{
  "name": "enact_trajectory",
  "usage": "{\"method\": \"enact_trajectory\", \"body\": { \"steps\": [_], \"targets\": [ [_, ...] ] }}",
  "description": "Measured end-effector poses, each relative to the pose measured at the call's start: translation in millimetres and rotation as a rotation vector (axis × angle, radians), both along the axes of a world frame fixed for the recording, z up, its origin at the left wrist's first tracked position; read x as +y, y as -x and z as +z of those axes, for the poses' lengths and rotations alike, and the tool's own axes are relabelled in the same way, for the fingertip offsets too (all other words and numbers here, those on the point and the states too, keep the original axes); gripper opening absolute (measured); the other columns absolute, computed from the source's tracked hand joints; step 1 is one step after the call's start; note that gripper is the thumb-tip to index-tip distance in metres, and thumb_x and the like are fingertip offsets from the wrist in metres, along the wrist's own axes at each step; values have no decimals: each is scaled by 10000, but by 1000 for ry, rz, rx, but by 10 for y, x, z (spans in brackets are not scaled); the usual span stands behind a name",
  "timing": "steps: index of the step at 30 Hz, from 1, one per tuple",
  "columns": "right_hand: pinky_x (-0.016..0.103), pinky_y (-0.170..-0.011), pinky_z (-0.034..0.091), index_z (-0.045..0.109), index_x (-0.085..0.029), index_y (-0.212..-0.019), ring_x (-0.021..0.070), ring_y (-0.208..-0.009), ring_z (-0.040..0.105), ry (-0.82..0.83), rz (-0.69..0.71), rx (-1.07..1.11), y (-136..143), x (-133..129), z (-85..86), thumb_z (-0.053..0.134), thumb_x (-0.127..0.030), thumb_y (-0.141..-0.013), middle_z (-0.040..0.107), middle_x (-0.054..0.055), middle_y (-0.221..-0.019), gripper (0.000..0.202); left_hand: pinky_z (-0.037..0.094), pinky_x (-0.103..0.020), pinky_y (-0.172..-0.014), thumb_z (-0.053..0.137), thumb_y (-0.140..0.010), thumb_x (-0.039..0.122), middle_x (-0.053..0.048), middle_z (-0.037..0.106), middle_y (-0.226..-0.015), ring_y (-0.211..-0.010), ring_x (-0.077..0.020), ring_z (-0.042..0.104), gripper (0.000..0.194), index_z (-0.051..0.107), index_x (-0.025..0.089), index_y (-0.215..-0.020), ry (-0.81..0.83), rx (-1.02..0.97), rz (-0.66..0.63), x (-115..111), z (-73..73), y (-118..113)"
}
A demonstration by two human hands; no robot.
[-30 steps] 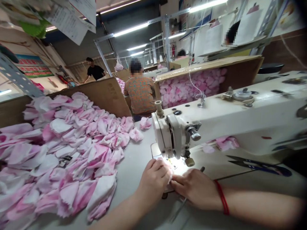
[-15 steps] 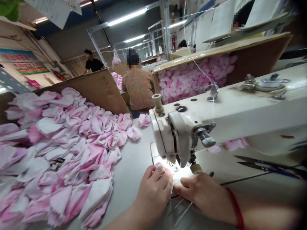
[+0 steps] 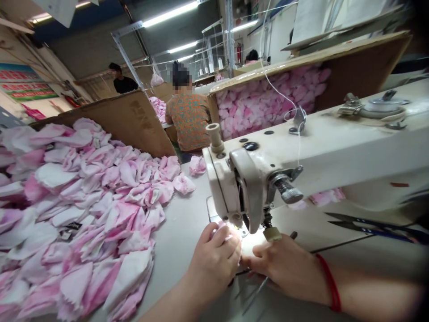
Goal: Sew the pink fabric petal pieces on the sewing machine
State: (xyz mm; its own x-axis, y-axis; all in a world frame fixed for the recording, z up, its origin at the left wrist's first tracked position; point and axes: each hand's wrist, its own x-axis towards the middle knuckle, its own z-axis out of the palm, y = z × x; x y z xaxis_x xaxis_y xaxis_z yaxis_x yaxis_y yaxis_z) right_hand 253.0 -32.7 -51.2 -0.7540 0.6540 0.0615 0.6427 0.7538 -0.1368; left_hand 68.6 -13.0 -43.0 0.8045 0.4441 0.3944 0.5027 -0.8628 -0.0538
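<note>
My left hand (image 3: 214, 259) is closed on a small pink-and-white cloth piece (image 3: 238, 250), just in front of the sewing machine's (image 3: 231, 188) lit needle area. Most of that cloth is hidden under the fingers. Close by on the right, my right hand (image 3: 284, 266) has its fingers curled, thumb and forefinger pinching at the cloth's edge; what lies beneath them is hidden. A red cord circles the right wrist. The presser foot and needle are mostly out of sight behind the machine head and the glare.
A large heap of pink-and-white cloth pieces (image 3: 87, 214) covers the table's left side, against a cardboard panel (image 3: 134, 120). Thread snips (image 3: 372, 227) lie on the right, beneath the machine arm. Beyond stand a carton (image 3: 355, 76) of pink pieces and a seated person (image 3: 188, 116).
The view has shifted slightly, so the heap and machine sit a little further left and higher. Both hands keep nearly the same place at the machine, still closed.
</note>
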Motion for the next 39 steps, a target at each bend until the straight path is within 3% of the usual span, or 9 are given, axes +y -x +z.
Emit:
{"method": "enact_trajectory", "body": {
  "steps": [4, 7, 12, 15, 18, 23, 32, 39],
  "targets": [
    [301, -451, 185, 564, -242, -917, 144, -541, 534, 17, -7, 2, 14, -6, -1, 470, -216, -797, 611, -17, -675, 154, 379, -360, -898, 359, -915, 154, 1, 643, -935, -911, -154, 536, 219, 572, 143, -962, -98, -33, -21, 10, 13, -19],
    [292, -456, 213, 562, -252, -944, 153, -552, 550, 75, -43, -3, 1, -39, 48, 483, -206, -779, 619, -20, -691, 188, 370, -349, -936, 362, -911, 159, -14, 636, -977, -946, -147, 537, 221, 572, 142, -981, -61, 19, -27, -5, 21, 2],
    [265, -521, 313, 604, -296, -857, 157, -626, 593, 197, -140, 158, -223, 5, 172, 552, -332, -751, 639, -47, -709, 123, 374, -352, -958, 318, -903, 138, -59, 592, -1102, -1032, -160, 515, 285, 538, 139, -1084, -32, 137, 16, -86, -30, 65],
    [268, -515, 321, 600, -238, -691, 157, -585, 590, 78, -316, 163, -354, 96, 153, 486, -306, -802, 622, -18, -609, 173, 392, -358, -940, 263, -893, 97, -85, 569, -1144, -1058, -176, 506, 344, 523, 129, -1116, -66, 136, 39, -134, -99, 78],
    [281, -481, 305, 581, -215, -674, 184, -551, 589, -67, -451, 89, -347, 138, 62, 517, -277, -776, 623, 12, -589, 135, 401, -372, -930, 236, -883, 74, -109, 570, -1139, -1059, -198, 507, 372, 518, 90, -1125, -110, 106, 46, -166, -153, 72],
    [281, -458, 286, 568, -217, -644, 185, -512, 583, -108, -431, 24, -257, 129, -52, 475, -230, -796, 628, 14, -582, 178, 409, -365, -926, 246, -884, 73, -109, 570, -1140, -1042, -201, 517, 363, 512, 77, -1131, -105, 91, 61, -185, -156, 53],
    [281, -505, 331, 578, -212, -643, 202, -596, 604, -14, -505, 43, -300, 256, 43, 454, -286, -803, 644, 33, -621, 214, 467, -387, -832, 279, -846, 68, -136, 602, -973, -929, -217, 549, 311, 529, 59, -1030, -79, -14, 45, 23, -115, -35],
    [270, -481, 300, 530, -202, -571, 192, -544, 595, -143, -521, 38, -282, 237, -37, 446, -294, -798, 618, 36, -556, 259, 432, -390, -878, 304, -857, 62, -110, 600, -952, -947, -198, 528, 279, 525, 83, -1027, -73, -48, 33, 43, -135, -21]
  ]
}}
